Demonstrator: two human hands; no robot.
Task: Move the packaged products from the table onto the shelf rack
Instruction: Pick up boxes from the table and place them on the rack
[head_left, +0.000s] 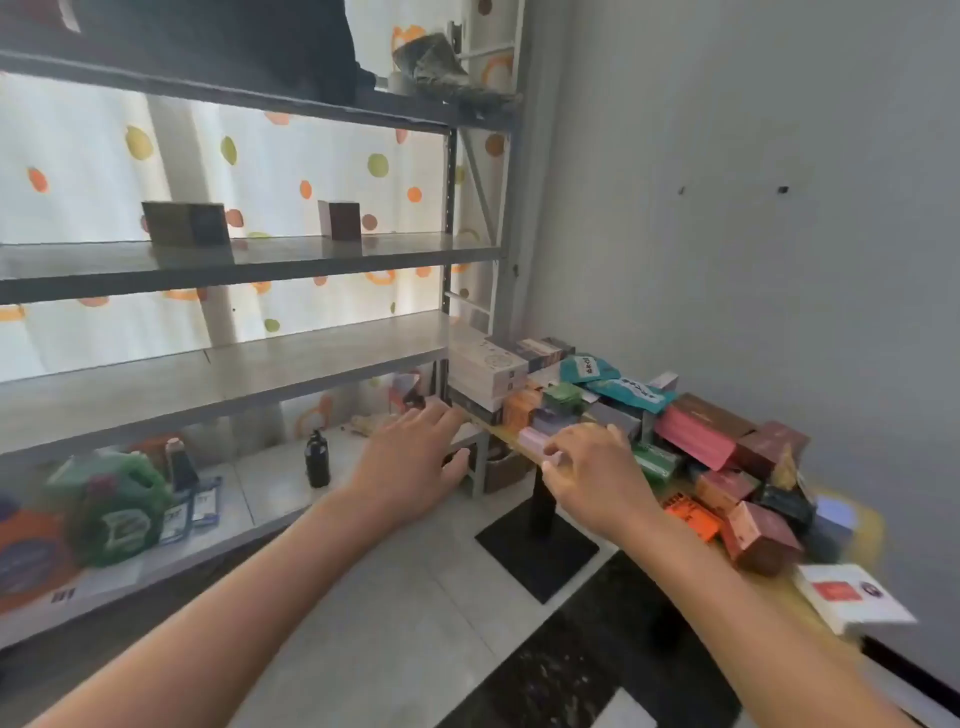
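Boxes (691, 441) crowd the counter (506, 434) beside the shelf rack (249, 265). My right hand (592, 467) closes on a pale pink box (535, 441), grip unclear; my left hand (410, 457) hovers spread, empty. Light, stiff cardboard: pinch the long sides.

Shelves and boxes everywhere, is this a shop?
Probably a small shop's stockroom: a metal shelf rack holding few boxes, a table heaped with packaged products, and detergent jugs on the bottom shelf.

Grey wall (727, 208), pale tiled floor (395, 613), backlit dotted curtain (311, 156).
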